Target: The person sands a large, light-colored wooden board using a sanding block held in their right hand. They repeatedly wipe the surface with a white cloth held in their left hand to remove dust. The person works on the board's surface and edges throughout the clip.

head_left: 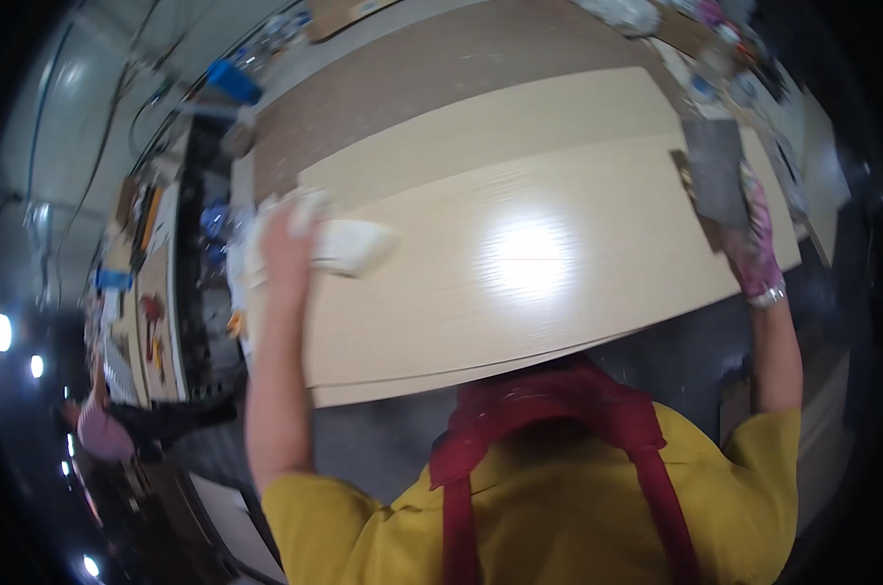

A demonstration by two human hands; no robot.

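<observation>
A pale wood-grain panel (pixel 412 302) lies across the work table in front of me, its glossy face reflecting a bright light. At its left end my left hand (pixel 290 234), blurred by motion, is closed on a white cloth (pixel 353 249) that rests on the panel. My right hand (pixel 753 249) wears a pink and white patterned glove. It grips a dark grey flat rectangular pad (pixel 716 171) over the panel's right end. The fingers of the right hand are partly hidden by the pad.
Under the panel, another pale board (pixel 490 122) shows along the far side. Beyond it lies the brown table top (pixel 422 73). A blue container (pixel 234 82) stands at the far left, with clutter at the far right. Another person (pixel 105 429) is at a bench on the left.
</observation>
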